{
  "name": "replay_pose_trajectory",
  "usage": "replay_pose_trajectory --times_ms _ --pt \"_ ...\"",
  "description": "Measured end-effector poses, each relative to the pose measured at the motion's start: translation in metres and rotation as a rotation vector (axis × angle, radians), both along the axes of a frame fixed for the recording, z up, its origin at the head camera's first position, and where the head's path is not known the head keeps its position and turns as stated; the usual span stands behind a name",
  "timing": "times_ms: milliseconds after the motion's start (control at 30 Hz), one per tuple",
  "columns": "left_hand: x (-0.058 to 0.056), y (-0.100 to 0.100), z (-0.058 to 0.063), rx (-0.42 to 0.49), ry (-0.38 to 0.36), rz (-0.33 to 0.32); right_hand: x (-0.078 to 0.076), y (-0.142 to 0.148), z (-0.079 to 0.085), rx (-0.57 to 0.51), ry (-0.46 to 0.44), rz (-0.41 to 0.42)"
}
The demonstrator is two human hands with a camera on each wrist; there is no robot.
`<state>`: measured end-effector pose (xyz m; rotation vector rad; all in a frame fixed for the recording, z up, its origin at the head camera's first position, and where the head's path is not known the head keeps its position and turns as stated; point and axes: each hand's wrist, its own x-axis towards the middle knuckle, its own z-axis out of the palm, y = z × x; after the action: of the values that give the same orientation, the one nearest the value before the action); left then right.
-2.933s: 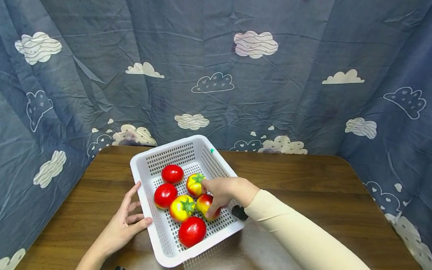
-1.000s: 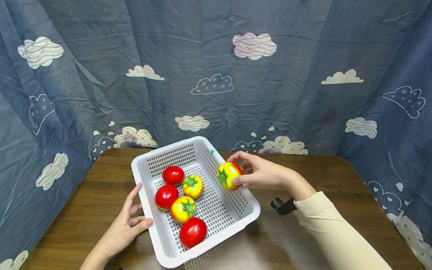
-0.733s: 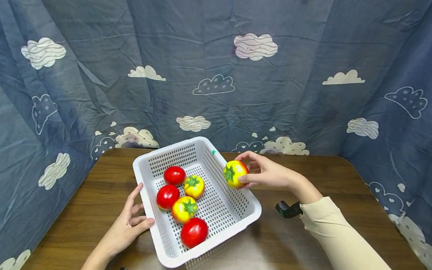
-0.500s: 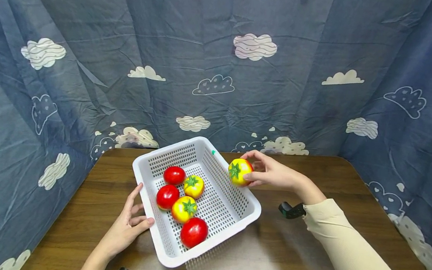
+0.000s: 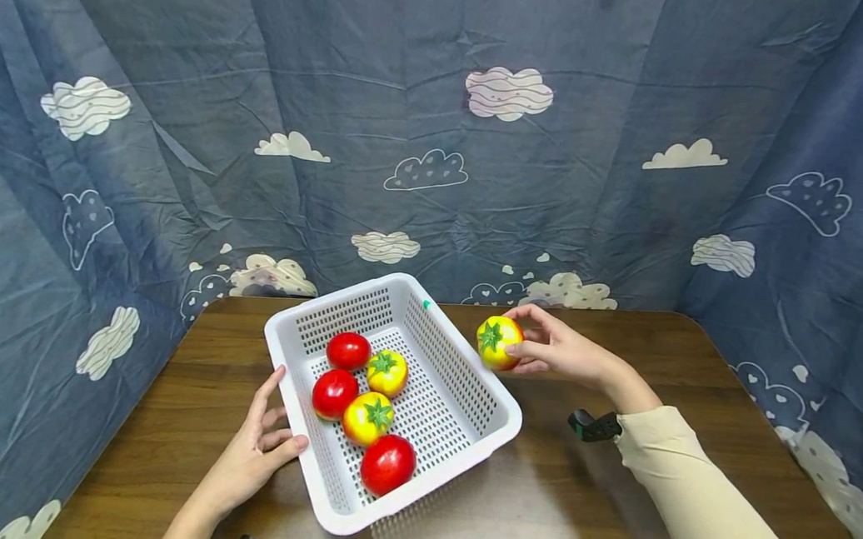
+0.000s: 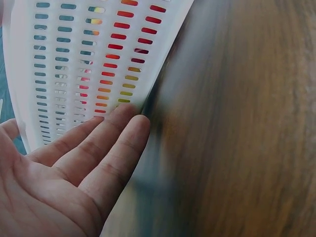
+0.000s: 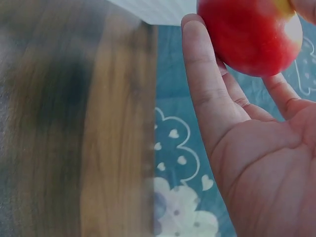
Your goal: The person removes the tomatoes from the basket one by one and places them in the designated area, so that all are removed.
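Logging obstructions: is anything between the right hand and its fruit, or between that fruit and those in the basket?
Nothing visible separates the right hand from the held fruit, which it grips. Between that fruit and the other fruits runs the right rim of the basket; whether the held fruit is high enough to clear it, I can't tell.

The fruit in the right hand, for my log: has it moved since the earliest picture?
Yes: in the head view, the fruit moved up and rightward, from inside the basket to its right rim.
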<state>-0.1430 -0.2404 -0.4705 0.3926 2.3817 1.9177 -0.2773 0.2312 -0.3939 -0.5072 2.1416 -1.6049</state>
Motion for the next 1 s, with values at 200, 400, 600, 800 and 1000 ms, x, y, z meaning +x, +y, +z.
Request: replay_pose_trajectory --times_ms 200,400,600,800,1000 --pt "0.0 0.0 -0.001 -0.001 0.009 -0.006 -0.001 0.009 -0.008 0.017 0.0 -0.036" --pt "0.0 -0.001 -0.003 0.002 0.019 -0.015 -0.005 0.016 -0.018 0.107 0.059 -0.072" --pt "0.0 -0.001 -0.002 0.009 0.024 -0.015 -0.009 0.024 -0.031 0.136 0.045 -0.102" --pt "0.0 -0.001 -0.002 0.011 0.021 -0.01 -0.013 0.029 -0.042 0.123 0.008 -0.138" --pt "0.0 -0.001 -0.002 0.004 0.017 -0.005 -0.017 0.03 -0.051 0.107 -0.009 -0.174"
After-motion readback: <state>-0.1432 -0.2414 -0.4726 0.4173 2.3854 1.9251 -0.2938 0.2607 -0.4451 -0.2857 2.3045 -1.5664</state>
